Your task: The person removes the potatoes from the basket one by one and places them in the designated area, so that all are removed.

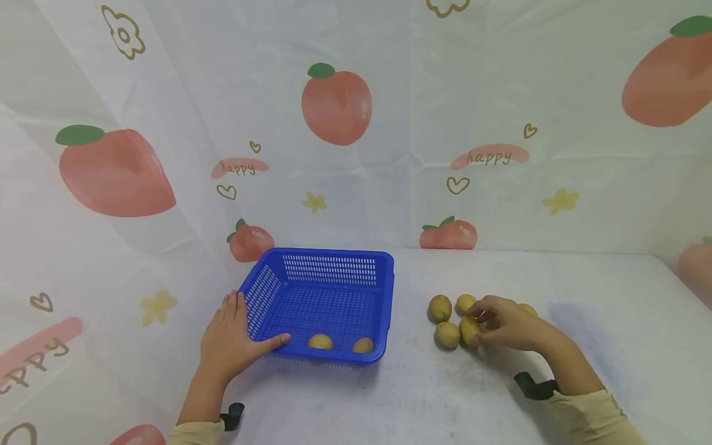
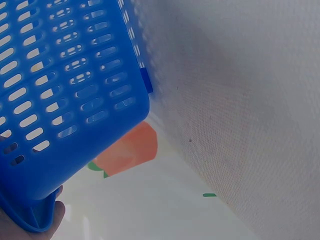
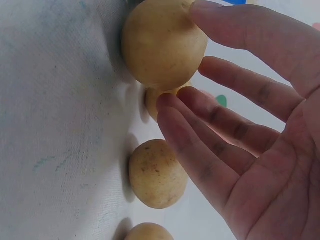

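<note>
A blue plastic basket with slotted walls stands tilted toward me on the table. My left hand grips its near left corner, fingers along the outer side and thumb over the front rim. Two potatoes, one yellow and one browner, lie in the basket against the front wall. To the right, my right hand holds a potato between thumb and fingertips, low at the table. In the right wrist view the thumb lies on this potato, and the other fingers are bent beside it.
Close to the right hand lie more potatoes: one at the back left, one behind and one in front left. Another potato shows partly beyond the hand. A printed white curtain hangs behind the white table.
</note>
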Action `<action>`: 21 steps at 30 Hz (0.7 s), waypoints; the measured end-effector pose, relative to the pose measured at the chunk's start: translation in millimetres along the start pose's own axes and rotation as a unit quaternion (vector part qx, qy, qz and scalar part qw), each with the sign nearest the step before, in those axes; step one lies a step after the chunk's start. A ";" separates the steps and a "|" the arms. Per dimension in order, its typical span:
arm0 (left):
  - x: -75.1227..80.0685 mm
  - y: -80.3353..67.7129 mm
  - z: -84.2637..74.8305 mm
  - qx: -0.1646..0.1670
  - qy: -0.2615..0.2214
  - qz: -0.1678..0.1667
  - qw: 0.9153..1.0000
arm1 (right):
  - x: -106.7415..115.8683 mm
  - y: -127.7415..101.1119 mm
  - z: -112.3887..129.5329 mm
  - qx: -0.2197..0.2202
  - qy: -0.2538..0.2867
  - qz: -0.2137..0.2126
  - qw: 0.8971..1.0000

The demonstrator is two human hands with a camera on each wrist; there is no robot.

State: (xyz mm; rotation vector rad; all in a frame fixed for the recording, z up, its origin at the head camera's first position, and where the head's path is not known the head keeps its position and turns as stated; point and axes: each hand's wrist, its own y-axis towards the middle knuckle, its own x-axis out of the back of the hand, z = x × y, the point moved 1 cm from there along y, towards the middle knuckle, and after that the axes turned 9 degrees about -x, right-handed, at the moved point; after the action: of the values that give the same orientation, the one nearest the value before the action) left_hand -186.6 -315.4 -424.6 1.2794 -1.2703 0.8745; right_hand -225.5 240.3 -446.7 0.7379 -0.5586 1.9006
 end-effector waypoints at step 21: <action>-4.2 1.7 3.9 0.002 0.002 0.000 1.000 | 3.7 1.3 8.5 0.020 -0.004 -0.011 1.000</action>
State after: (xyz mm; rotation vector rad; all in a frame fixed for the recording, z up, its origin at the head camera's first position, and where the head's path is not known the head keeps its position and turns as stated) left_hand -189.6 -318.2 -429.0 1.2809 -1.2661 0.8788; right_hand -225.8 236.5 -438.1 0.7744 -0.5162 1.8949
